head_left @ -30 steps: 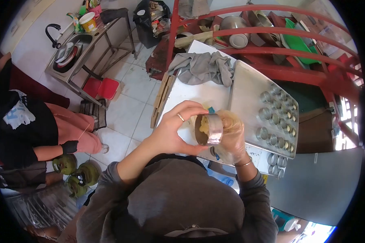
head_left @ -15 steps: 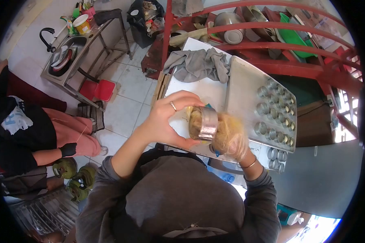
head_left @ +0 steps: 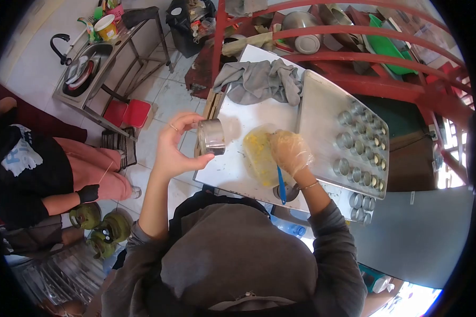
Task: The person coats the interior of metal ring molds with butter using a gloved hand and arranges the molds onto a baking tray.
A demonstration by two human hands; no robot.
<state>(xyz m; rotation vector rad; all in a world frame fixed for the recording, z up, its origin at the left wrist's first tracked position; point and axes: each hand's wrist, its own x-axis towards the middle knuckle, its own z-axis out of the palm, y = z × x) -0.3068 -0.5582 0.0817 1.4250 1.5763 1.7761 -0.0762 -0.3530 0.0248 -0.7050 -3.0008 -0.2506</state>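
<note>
My left hand [head_left: 175, 150] grips a small round metal tin [head_left: 212, 136] by its sides, thumb below and fingers above, held over the table's left edge. On my right hand [head_left: 292, 152] is a clear plastic glove. Its fingers are bunched at the right side of a clear plastic tub [head_left: 256, 171] smeared with a yellow, greasy-looking substance [head_left: 259, 141]; whether they pinch anything is hidden. Below that hand, a blue handle [head_left: 281, 186] slants over the tub's edge. Another round tin [head_left: 290, 194] stands beside it, partly covered.
A large metal tray [head_left: 320, 113] on the white table [head_left: 238, 119] carries several small tins [head_left: 345, 140], with more tins [head_left: 356, 201] near its lower corner. A grey cloth [head_left: 259, 84] lies at the back. Red railings [head_left: 365, 58] border the table. Another person [head_left: 37, 164] stands at left.
My left hand has carried the tin leftward, away from my right hand. The gloved right hand has left the tin's opening and is now at the tub, which shows more fully.
</note>
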